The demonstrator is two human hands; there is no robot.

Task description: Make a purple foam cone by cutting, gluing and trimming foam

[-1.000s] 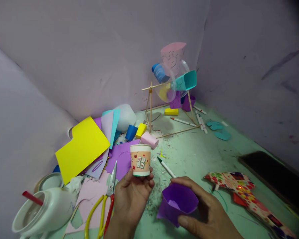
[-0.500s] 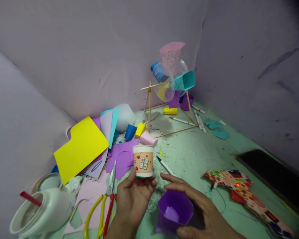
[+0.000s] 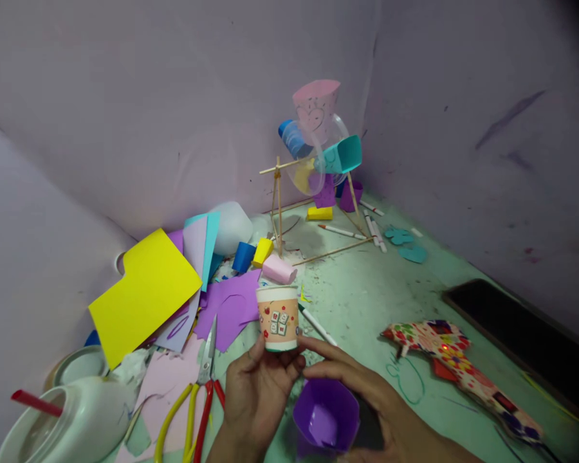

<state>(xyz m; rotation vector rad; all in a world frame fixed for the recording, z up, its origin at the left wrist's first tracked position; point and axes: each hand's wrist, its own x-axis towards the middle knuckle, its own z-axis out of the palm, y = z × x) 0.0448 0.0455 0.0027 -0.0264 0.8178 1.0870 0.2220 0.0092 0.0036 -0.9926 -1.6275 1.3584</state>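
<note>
A small printed paper cup (image 3: 278, 319) stands upright in the fingers of my left hand (image 3: 259, 392), which is palm up. My right hand (image 3: 374, 392) curves around the far and right sides of a purple paper cup (image 3: 327, 415), with its fingers apart. Its fingertips reach the lower right of the printed cup; whether they touch it is hard to tell. The purple cup's open top faces up. Scissors (image 3: 207, 360) lie left of my left hand, beside red and yellow handles.
Behind stands a stick frame (image 3: 278, 206) with a wheel of coloured paper cups (image 3: 317, 106). A yellow sheet (image 3: 147, 292) and a white jar (image 3: 91, 411) lie left. On the right are a floral glue gun (image 3: 456, 360), a dark phone-like slab (image 3: 516, 341) and markers (image 3: 318, 326).
My right fingers have moved left, closer to the printed cup. The purple cup sits slightly further left and lower in view. The whole view has shifted a little.
</note>
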